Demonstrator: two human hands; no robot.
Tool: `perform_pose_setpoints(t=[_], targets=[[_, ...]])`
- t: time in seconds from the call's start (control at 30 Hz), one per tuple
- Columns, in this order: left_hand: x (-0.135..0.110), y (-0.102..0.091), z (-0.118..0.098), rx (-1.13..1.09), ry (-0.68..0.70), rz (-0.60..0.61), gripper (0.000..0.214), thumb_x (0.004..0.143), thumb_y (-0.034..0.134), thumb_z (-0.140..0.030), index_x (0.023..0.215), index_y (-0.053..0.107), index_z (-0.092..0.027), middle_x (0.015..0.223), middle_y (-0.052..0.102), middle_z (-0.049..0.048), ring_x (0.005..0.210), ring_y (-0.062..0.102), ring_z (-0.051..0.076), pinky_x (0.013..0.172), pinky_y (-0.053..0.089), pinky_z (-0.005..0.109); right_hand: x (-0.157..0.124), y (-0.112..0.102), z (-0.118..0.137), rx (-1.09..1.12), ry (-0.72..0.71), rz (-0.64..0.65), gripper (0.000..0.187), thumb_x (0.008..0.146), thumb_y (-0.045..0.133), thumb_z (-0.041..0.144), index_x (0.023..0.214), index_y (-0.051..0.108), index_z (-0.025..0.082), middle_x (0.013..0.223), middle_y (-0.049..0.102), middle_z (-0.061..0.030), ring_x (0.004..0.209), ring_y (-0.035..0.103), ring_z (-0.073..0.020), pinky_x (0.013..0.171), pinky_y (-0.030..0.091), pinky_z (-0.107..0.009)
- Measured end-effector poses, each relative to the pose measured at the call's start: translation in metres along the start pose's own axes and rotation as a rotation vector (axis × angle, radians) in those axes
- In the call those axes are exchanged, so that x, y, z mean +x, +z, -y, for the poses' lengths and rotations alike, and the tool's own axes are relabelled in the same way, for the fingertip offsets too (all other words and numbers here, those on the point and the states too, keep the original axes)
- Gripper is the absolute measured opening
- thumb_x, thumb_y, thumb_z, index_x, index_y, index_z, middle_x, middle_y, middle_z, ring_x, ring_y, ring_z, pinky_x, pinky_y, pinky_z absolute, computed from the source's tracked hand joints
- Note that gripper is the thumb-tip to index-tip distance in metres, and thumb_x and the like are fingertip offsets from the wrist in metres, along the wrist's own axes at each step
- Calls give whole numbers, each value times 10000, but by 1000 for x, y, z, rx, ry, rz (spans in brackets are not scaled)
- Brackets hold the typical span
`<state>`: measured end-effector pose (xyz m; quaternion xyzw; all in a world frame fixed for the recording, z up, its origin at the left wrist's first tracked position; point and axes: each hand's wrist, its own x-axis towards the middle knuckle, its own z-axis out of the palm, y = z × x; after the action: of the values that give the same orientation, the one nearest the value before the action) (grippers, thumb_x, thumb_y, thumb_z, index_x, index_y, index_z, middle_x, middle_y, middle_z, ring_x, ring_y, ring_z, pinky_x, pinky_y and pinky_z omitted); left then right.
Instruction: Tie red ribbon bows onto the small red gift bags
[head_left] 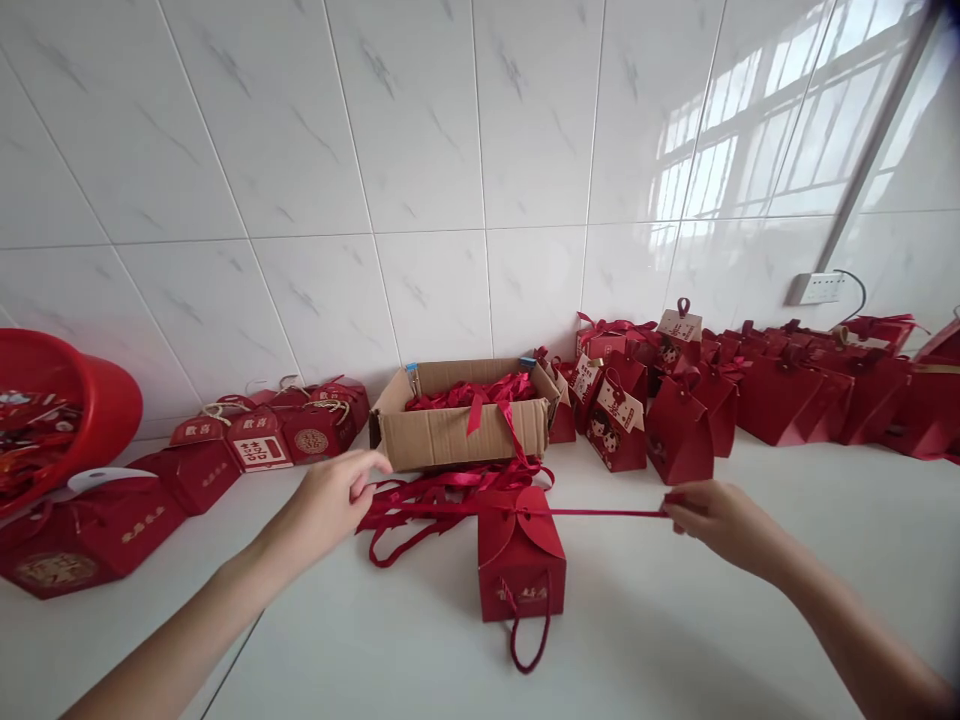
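A small red gift box (521,560) stands upright on the white table, its rounded top flaps folded together and a cord handle hanging down its front. Through the top runs a thin red ribbon (607,513), pulled out straight to both sides. My left hand (330,505) pinches the ribbon left of the box, though its exact end is hard to see against other ribbon. My right hand (709,518) has the other end between thumb and fingers. Behind the box lies a loose heap of red ribbons (435,490), spilling from an open cardboard box (469,440).
Several finished-looking red gift bags (679,430) line the wall at right. Left along the wall are red boxes with gold print (319,430). A red basin (112,390) of small wrapped items sits at far left, and a wall socket (817,288) is at right.
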<state>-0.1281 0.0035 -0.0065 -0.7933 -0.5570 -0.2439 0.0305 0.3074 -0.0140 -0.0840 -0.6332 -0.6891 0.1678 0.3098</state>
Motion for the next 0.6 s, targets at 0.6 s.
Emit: perform_pose_setpoints(t=[0.6], targets=[[-20,95,-88,-799,-19,-108,169,850,579,-258,1014,543,-236,1168,567,82,1193,499,253,1019,393,411,9,73,93,406,-758,52,347,826,650,284,1164,590,229,1160,590,-109,1084,564,-248,928,491,-413]])
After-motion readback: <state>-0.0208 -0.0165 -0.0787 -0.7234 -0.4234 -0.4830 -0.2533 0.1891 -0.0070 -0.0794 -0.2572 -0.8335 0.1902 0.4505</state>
